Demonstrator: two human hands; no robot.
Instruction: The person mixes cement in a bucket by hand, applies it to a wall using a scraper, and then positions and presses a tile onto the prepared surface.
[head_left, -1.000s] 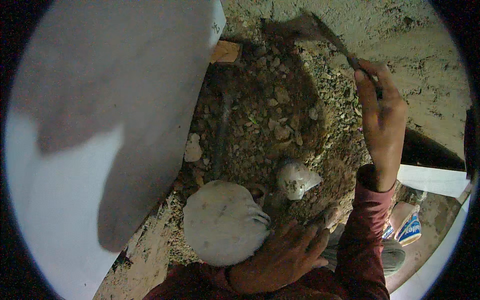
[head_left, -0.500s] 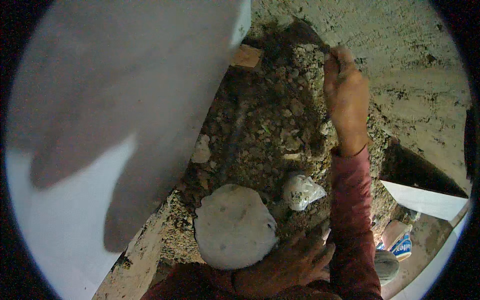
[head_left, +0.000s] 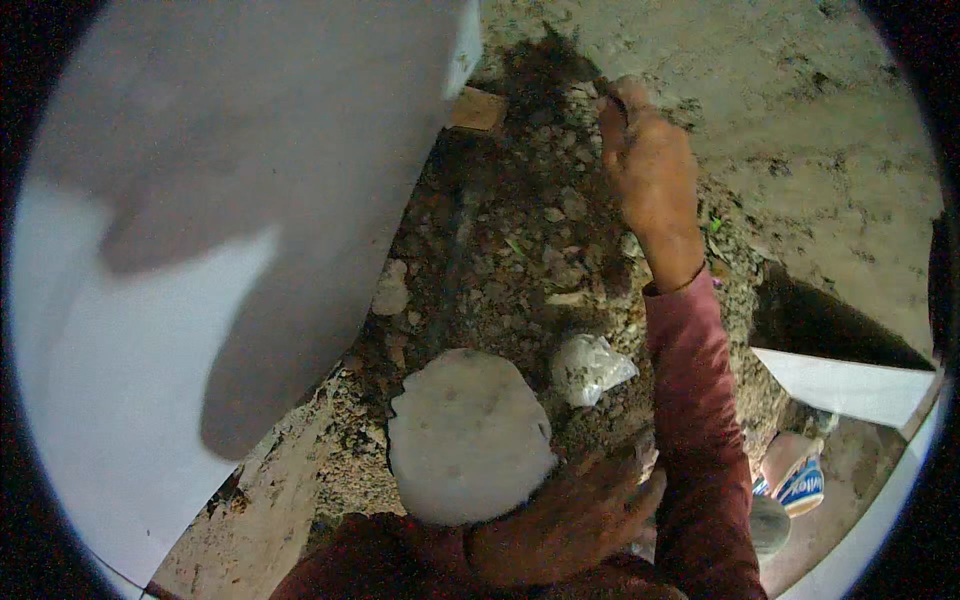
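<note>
My right hand point(head_left: 652, 165) reaches forward to the foot of the rough plastered wall, its fingers closed together. What they hold, if anything, is too small and dark to make out. My left hand point(head_left: 560, 520) is near the lower edge, in shade, fingers stretched to the right. A pale, roundish flat-looking slab point(head_left: 470, 435) meets the back of this hand at its upper left; I cannot tell whether they press together. Beyond it a crumpled clear plastic bag point(head_left: 592, 370) with pale contents lies on the stony soil point(head_left: 500, 250).
A large white panel point(head_left: 300, 330) fills the left side, with a dark shadow across it. The plastered wall point(head_left: 800, 110) rises at the right. A small brown block point(head_left: 478, 109) lies far ahead. A white board point(head_left: 850, 385) and a blue-and-white container point(head_left: 800, 485) are at the lower right.
My right hand has shifted slightly left and forward along the wall's foot, fingers still closed. The whole view has moved a little, and the shadow on the white panel has changed shape.
</note>
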